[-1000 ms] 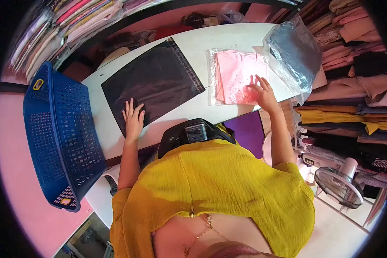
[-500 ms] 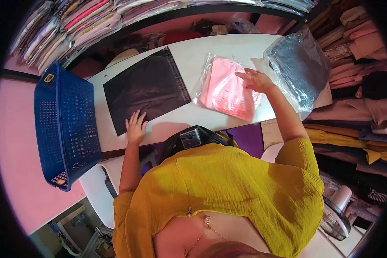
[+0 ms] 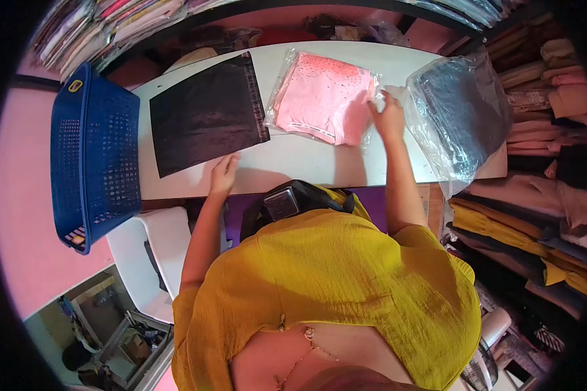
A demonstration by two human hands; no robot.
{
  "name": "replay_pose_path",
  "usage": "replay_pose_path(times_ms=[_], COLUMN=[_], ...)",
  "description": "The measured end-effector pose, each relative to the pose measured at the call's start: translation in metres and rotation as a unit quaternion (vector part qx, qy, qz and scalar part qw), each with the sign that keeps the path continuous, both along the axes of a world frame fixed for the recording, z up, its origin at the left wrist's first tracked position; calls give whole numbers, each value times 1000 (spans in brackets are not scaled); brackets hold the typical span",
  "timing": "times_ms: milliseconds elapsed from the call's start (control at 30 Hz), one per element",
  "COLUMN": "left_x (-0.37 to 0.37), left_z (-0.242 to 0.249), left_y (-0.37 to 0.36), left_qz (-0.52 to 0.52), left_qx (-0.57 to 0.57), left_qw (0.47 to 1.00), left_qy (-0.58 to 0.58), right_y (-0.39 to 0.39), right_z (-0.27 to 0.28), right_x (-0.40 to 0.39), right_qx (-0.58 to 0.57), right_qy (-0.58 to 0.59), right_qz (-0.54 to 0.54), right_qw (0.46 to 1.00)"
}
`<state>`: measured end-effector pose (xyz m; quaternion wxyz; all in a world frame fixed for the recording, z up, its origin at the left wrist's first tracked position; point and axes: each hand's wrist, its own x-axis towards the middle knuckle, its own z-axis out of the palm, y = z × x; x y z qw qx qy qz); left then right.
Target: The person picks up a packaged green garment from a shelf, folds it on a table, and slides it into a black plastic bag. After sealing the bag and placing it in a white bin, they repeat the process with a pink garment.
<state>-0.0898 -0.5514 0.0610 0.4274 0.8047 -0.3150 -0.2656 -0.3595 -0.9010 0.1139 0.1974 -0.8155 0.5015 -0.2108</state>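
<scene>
A pink speckled garment in clear plastic [image 3: 323, 98] lies flat on the white table [image 3: 293, 159]. At its right edge is my right hand [image 3: 386, 116], fingers apart and bent, touching the wrapping; whether it grips the plastic is unclear. To the left lies a flat black plastic bag [image 3: 205, 114]. My left hand [image 3: 225, 171] hovers near the table's front edge, just below the bag's lower edge, its fingers together and partly hidden. A dark blue-grey garment in clear plastic [image 3: 460, 107] rests at the table's right end.
A blue plastic basket [image 3: 98, 163] stands against the table's left end. Stacks of wrapped garments [image 3: 124, 29] fill the shelf behind. Folded clothes [image 3: 541, 124] are piled on the right. A white chair [image 3: 160, 260] sits below the table at the left.
The pink packet has shifted left and away from me, and it has turned. My right hand has moved to its right edge. My left hand has come off the black bag toward the right.
</scene>
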Motion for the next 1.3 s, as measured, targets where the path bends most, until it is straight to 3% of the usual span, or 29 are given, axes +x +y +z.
replay_pose_path(times_ms=[33, 100, 167, 233, 300, 367, 400, 433, 467, 533, 667, 733, 767, 833, 867, 933, 967, 1033, 1067, 1167, 1200, 1233, 1300], left_x=[-10, -31, -45, -42, -35, -31, -31, -30, -27, -20, -19, -27, -28, -33, -38, -49, -56, -73, -85, -98, -102, -105, -107], left_z=[-4, 12, 48, 36, 33, 31, 31, 33, 36, 40, 32, 26, 25, 24, 24, 22, 21, 15, 25, 15, 29, 43, 63], left_y=[-18, -61, -105, -140, -166, -186, -195, -203, -209, -213, -212, -212, -213, -213, -211, -212, -214, -217, -220, -223, -222, -221, -218], left_qz=[-14, -52, -95, -99, -81, -67, -20, 27, 27, 4, -91, -99, -100, -102, -101, -79, -77, -98, -90, -24, -21, -16, 15], left_qx=[-20, -37, 15, -113, -68, -23, 92, 204, 200, 327, 350, 334, 333, 297, 298, 242, 243, 178, 201, 159, 180, 180, 104], left_qw=[998, 997, 991, 961, 970, 975, 974, 957, 958, 939, 926, 934, 934, 948, 948, 966, 966, 978, 973, 987, 982, 982, 929], left_qy=[57, 52, -94, -232, -221, -209, -207, -203, -205, -107, -105, -77, -78, -47, -47, 35, 34, -55, -62, -6, 56, 58, 355], right_y=[-16, -24, -22, -17, -3, 15, 21, 18, 12, 7, 0, 9, 7, 3, 1, -1, -1, 23, 26, 33, 37, 47, 68], right_z=[-21, -19, -34, -38, -31, -40, -53, -63, -71, -70, -73, -45, -43, -45, -50, -47, -46, 21, 18, -17, -8, 7, 30], right_x=[-12, -22, -30, -36, -33, -25, -24, -28, -32, -40, -51, -47, -47, -46, -44, -35, -31, -5, 1, 9, 13, 13, 10], right_qx=[25, 140, 159, 179, 345, 258, 183, 180, 263, 377, 383, 429, 429, 399, 400, 129, 129, 61, 34, -44, 44, 43, -15], right_qy=[-8, 102, 117, 133, 94, 89, 45, 43, -21, -136, -221, -338, -340, -241, -241, -103, -104, 138, 179, 153, 173, 174, 250], right_qz=[-39, -70, -51, -32, -6, 9, -6, -6, -14, -32, -39, -76, -77, -66, -66, 6, 8, 34, 92, 196, 209, 213, 281], right_qw=[999, 982, 979, 974, 934, 962, 982, 983, 964, 916, 896, 834, 834, 882, 882, 986, 986, 988, 979, 968, 962, 960, 926])
